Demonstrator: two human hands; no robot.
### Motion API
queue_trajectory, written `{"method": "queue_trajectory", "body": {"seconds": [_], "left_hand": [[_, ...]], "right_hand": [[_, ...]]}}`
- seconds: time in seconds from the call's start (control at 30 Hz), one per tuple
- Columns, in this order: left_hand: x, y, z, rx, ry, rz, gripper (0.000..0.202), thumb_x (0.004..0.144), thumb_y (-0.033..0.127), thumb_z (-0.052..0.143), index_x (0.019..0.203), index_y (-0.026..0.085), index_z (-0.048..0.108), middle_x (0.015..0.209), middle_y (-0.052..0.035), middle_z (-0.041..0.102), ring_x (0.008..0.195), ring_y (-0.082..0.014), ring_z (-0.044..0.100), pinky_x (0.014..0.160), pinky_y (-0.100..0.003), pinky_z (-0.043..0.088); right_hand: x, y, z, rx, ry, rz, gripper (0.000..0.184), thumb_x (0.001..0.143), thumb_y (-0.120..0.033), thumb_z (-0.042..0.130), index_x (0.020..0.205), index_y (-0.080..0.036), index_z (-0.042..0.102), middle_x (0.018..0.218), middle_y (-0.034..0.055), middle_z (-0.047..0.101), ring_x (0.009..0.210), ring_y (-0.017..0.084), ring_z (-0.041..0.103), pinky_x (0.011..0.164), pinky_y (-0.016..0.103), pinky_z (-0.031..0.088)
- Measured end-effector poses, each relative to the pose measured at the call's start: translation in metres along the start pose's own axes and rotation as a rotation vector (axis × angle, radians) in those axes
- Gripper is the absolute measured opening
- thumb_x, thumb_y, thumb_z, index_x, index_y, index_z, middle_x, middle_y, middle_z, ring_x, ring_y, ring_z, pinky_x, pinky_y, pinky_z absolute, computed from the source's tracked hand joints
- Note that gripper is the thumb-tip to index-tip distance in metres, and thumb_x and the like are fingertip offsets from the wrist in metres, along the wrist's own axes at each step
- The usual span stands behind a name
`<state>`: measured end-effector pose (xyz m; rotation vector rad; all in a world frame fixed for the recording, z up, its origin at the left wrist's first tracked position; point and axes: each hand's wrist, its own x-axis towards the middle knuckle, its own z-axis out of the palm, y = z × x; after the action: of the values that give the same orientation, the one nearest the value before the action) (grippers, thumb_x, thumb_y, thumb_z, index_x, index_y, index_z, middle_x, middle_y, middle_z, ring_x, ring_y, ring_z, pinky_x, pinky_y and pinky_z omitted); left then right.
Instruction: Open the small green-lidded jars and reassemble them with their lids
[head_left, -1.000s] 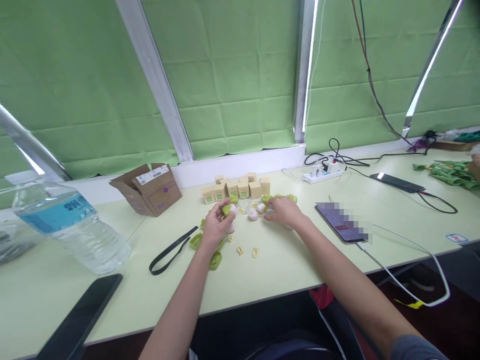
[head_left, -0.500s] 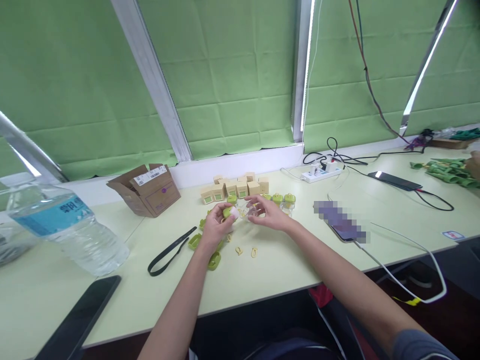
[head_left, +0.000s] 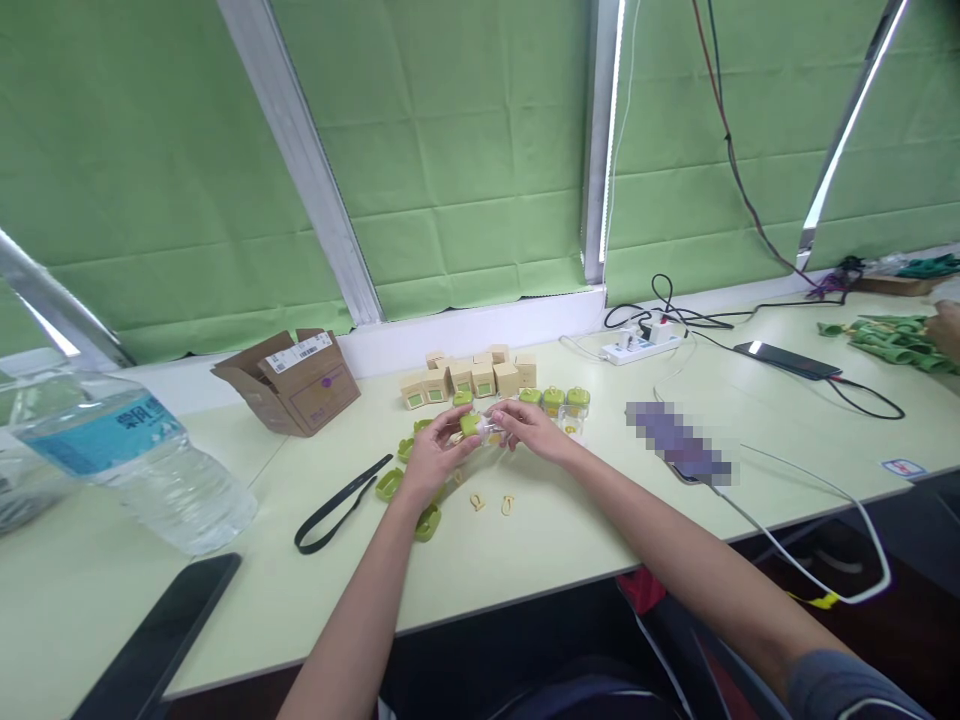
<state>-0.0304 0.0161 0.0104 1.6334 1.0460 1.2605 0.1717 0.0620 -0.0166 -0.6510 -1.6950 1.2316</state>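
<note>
My left hand (head_left: pixel 431 458) pinches a small green cap (head_left: pixel 470 424) above the pale green table (head_left: pixel 525 540). My right hand (head_left: pixel 531 430) meets it from the right, fingers closed on a small clear jar (head_left: pixel 493 429) pressed against that cap. Three capped jars with green lids (head_left: pixel 554 399) stand in a row just behind my right hand. Several small tan boxes (head_left: pixel 471 375) with green labels sit behind them. Loose green lids (head_left: pixel 390 485) and small yellow rings (head_left: pixel 508 505) lie on the table under and near my left hand.
A lying water bottle (head_left: pixel 127 450), a dark phone (head_left: pixel 157 640) and a black strap (head_left: pixel 341 505) are at the left. An open cardboard box (head_left: pixel 292 380) stands behind. At the right lie a phone (head_left: pixel 679 445) with white cable, a power strip (head_left: pixel 637 347), another phone (head_left: pixel 787 362) and green items (head_left: pixel 892 340).
My right hand moved left from the row of jars with a clear jar and joined my left hand, which stayed holding the green cap. The two now touch.
</note>
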Motion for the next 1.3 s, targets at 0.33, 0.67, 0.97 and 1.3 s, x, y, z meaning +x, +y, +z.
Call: {"method": "queue_trajectory", "body": {"seconds": [0.33, 0.67, 0.97, 1.3], "left_hand": [[0.005, -0.014, -0.002, 0.002, 0.076, 0.036, 0.055, 0.062, 0.035, 0.087, 0.112, 0.020, 0.069, 0.123, -0.0118, 0.067, 0.118, -0.0287, 0.060, 0.097, -0.042, 0.052], [0.002, -0.006, -0.001, 0.033, 0.047, 0.077, 0.048, 0.067, 0.034, 0.083, 0.112, 0.023, 0.073, 0.122, -0.0090, 0.064, 0.115, -0.0263, 0.062, 0.101, -0.041, 0.050], [0.005, -0.018, 0.004, -0.070, 0.158, -0.011, 0.054, 0.056, 0.036, 0.089, 0.104, 0.016, 0.076, 0.112, -0.0122, 0.073, 0.099, -0.0268, 0.069, 0.094, -0.045, 0.054], [0.007, 0.005, -0.004, 0.086, 0.125, 0.029, 0.058, 0.066, 0.038, 0.084, 0.120, 0.023, 0.070, 0.120, -0.0103, 0.070, 0.107, -0.0263, 0.067, 0.093, -0.041, 0.053]], "right_hand": [[0.002, 0.003, 0.002, 0.061, -0.037, 0.069, 0.047, 0.083, -0.061, 0.065, 0.099, -0.017, 0.069, 0.082, 0.0034, 0.067, 0.064, 0.013, 0.067, 0.054, 0.023, 0.054], [0.002, 0.002, 0.000, 0.079, -0.049, 0.067, 0.048, 0.085, -0.060, 0.062, 0.105, -0.018, 0.070, 0.089, 0.0042, 0.070, 0.066, 0.012, 0.067, 0.057, 0.022, 0.054], [0.003, 0.002, 0.007, 0.215, -0.079, 0.125, 0.048, 0.079, -0.063, 0.067, 0.094, -0.017, 0.071, 0.080, 0.0032, 0.070, 0.068, 0.016, 0.070, 0.066, 0.028, 0.057], [0.005, -0.006, 0.014, 0.110, -0.003, 0.064, 0.053, 0.086, -0.065, 0.058, 0.106, -0.017, 0.071, 0.101, 0.0095, 0.073, 0.082, 0.019, 0.073, 0.080, 0.035, 0.060]]}}
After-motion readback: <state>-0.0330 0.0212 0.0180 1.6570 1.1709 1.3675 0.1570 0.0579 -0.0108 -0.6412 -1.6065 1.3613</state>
